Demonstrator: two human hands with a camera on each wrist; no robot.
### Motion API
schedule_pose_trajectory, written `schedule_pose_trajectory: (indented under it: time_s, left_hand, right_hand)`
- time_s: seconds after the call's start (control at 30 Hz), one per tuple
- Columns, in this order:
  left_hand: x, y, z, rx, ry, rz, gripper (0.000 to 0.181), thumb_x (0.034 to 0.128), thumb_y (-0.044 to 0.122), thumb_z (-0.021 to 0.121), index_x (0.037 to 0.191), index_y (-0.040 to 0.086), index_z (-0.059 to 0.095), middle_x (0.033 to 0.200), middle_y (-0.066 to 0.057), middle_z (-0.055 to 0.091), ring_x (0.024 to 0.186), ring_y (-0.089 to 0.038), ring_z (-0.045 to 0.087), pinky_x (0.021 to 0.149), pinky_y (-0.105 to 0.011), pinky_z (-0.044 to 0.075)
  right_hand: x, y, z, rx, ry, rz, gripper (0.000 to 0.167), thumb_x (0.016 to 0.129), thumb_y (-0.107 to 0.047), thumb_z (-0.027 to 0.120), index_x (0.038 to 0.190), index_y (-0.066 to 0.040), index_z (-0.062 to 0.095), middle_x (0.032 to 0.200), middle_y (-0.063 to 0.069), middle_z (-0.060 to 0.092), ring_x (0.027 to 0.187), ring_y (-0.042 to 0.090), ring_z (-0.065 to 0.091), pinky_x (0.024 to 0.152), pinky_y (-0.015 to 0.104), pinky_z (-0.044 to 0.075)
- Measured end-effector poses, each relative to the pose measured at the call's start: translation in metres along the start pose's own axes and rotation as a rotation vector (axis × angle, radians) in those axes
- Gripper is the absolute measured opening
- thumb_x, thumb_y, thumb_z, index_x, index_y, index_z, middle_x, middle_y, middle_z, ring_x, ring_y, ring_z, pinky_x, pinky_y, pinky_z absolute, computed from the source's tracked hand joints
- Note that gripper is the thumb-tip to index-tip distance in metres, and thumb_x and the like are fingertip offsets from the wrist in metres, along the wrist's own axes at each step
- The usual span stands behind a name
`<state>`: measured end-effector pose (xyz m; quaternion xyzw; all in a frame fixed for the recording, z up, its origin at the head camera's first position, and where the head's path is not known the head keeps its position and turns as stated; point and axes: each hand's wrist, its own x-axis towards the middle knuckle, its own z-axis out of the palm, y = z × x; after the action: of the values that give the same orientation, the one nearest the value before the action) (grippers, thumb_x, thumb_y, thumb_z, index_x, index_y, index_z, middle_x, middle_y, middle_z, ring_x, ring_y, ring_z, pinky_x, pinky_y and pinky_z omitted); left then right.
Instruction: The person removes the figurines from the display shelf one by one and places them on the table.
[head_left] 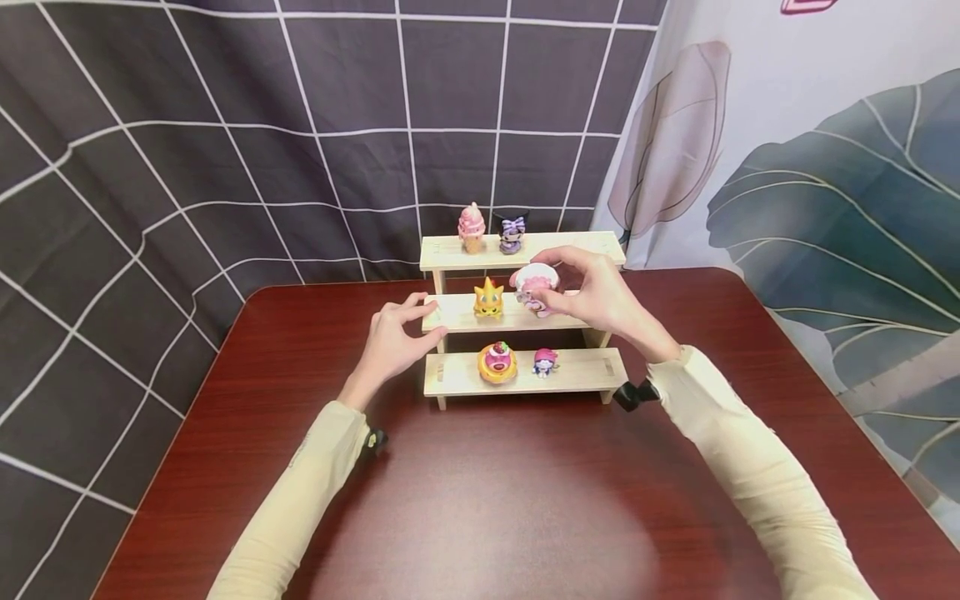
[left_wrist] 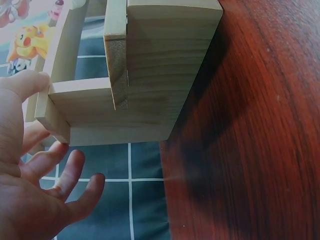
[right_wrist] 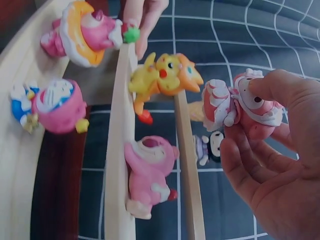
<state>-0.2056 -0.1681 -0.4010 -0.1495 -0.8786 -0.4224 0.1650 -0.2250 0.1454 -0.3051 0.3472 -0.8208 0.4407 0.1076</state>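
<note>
Across from me, a dark red wood-grain surface carries a three-tiered pale wooden shelf, whose middle tier is pinched at its left end by a person's left hand. The right hand has its fingers curled round a pink-and-white figurine, roughly upright and near the top and middle tiers. This looks like placing; the next move would probably call for lowering it onto a tier, missing its neighbours, then loosening the fingers.
</note>
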Motion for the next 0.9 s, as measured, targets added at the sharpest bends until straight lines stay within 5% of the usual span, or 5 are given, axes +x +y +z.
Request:
schedule_pose_trajectory:
  time_s: [0.27,0.9]
  left_hand:
    - [-0.001,0.0,-0.001,0.005,0.001,0.002,0.048,0.0805,0.024,0.084,0.123,0.007,0.072,0.135,-0.012,0.061,0.106,-0.036,0.056,0.087,-0.049,0.04]
    - [0.001,0.002,-0.001,-0.008,0.012,0.019,0.047,0.0797,0.022,0.085,0.121,0.005,0.072,0.133,-0.014,0.062,0.106,-0.037,0.056,0.086,-0.049,0.041]
  right_hand:
    - [-0.01,-0.006,0.009,-0.027,0.002,-0.006,0.039,0.079,-0.005,0.084,0.116,0.0,0.07,0.102,0.008,0.071,0.079,0.019,0.062,0.07,0.04,0.051]
    - [-0.033,-0.02,0.04,0.055,-0.032,-0.129,0.038,0.075,0.005,0.083,0.109,0.0,0.068,0.098,0.004,0.067,0.08,0.018,0.062,0.073,0.034,0.055]
